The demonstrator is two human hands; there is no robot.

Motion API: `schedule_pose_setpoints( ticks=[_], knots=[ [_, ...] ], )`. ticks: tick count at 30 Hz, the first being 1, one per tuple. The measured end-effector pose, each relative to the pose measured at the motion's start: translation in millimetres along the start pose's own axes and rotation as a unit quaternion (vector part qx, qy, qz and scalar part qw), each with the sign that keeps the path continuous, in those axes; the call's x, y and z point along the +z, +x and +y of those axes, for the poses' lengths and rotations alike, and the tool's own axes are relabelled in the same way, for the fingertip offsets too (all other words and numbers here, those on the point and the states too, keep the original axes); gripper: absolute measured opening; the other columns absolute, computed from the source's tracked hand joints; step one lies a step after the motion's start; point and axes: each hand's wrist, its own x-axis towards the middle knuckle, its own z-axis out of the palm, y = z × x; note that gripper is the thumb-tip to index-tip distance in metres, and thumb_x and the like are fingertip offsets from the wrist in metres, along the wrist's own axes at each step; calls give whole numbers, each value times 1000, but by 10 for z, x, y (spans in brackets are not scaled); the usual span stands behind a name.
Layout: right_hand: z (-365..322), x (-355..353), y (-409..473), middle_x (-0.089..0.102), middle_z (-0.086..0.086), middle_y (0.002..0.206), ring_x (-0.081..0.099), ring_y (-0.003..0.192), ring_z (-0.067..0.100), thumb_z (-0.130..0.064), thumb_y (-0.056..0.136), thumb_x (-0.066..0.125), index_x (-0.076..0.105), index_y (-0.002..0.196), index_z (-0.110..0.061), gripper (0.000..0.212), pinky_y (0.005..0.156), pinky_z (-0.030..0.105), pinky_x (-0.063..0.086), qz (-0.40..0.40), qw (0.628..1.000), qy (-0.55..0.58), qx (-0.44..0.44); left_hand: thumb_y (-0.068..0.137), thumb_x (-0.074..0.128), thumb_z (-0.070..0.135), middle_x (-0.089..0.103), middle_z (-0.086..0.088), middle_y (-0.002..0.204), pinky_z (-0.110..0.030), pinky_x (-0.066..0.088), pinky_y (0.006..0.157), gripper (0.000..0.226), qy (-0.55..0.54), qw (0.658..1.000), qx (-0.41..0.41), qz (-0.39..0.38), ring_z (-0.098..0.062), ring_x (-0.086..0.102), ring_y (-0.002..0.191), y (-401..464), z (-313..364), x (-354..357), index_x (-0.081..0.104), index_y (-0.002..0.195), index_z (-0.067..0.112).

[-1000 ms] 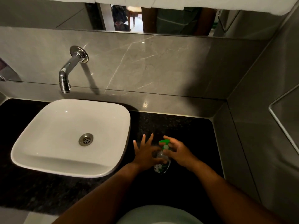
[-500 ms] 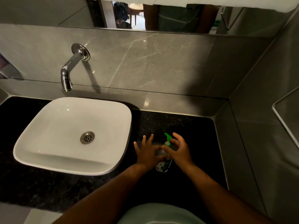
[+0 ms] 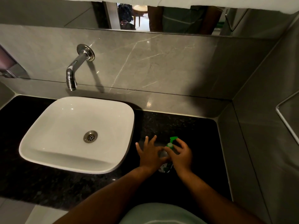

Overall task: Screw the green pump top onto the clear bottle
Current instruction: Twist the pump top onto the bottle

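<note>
Lower right of the frame, on the table: the left hand (image 3: 149,155) steadies the clear bottle (image 3: 164,166), fingers splayed — the right hand (image 3: 181,155) pinches the green pump top (image 3: 171,141), probably to twist it.

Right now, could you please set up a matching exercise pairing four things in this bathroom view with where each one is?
Things:
1. faucet
2. drain
3. green pump top
4. left hand

Places:
A. atop the clear bottle
B. mounted on the wall
C. against the bottle's left side
D. in the white sink

Pairs: 1-B, 2-D, 3-A, 4-C
</note>
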Motion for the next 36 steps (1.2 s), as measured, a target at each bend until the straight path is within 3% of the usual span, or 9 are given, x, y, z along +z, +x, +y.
schedule_pose_setpoints(
  ticks=[3,7,10,15,19,21,24,29,36],
  knots=[
    [-44,-12,10,63,0,103,62,86,2,-17,60,89,44,131,-17,84,67,8,45,19,998,-50,-32,60,46,81,21,5,159,-47,-36,95,63,-12,1000,5,3,-20,-5,146,7,-1,23,65,108,45],
    [-155,-226,223,52,-1,135,51,118,8,-11,75,78,13,151,-18,100,82,17,48,-191,981,-3,44,59,59,80,16,7,160,-56,-27,102,62,-55,996,-9,-65,-19,-9,145,77,-94,-20,62,112,48],
    [-205,-316,324,60,2,134,58,118,8,-4,84,67,16,151,-18,85,85,23,55,-276,957,29,79,59,61,80,14,7,161,-58,-24,103,66,-65,994,-11,-89,-19,-10,145,97,-130,-50,61,116,47],
    [-201,-159,266,71,-10,94,67,95,3,-13,72,80,45,139,-17,76,84,25,55,-136,990,-31,9,64,61,76,16,8,160,-54,-29,99,65,-29,998,13,-55,-17,-9,145,60,-54,-8,52,124,54],
    [-188,-140,200,65,-7,116,60,111,8,-15,73,80,42,141,-17,78,98,32,50,-169,985,-37,1,64,62,74,16,8,160,-56,-27,101,62,-50,997,4,-62,-17,-8,145,65,-90,8,56,120,51],
    [-193,-224,214,56,2,133,55,120,13,-8,79,74,37,144,-15,75,97,28,51,-236,971,-35,17,62,63,75,16,9,160,-58,-24,103,61,-65,995,-3,-78,-18,-8,146,92,-139,-18,60,117,48],
    [-199,-281,221,60,13,131,62,113,16,0,82,67,37,143,-12,69,90,26,55,-269,963,-11,29,63,63,76,16,9,160,-60,-24,103,65,-55,995,12,-84,-17,-8,145,109,-159,-36,59,120,47],
    [-106,-91,124,63,14,126,64,106,15,-2,76,75,54,129,-5,57,93,29,54,-119,993,-19,-3,63,60,75,24,8,157,-59,-24,103,58,-22,1000,-5,-12,-20,-2,146,27,-83,0,63,114,47],
    [33,38,57,65,7,124,63,108,10,-18,75,78,56,129,-12,59,95,29,52,-56,995,-73,-47,72,68,62,24,6,157,-57,-26,103,42,-7,1000,-13,8,-19,-4,146,-17,-42,-24,66,110,43]
  ],
)
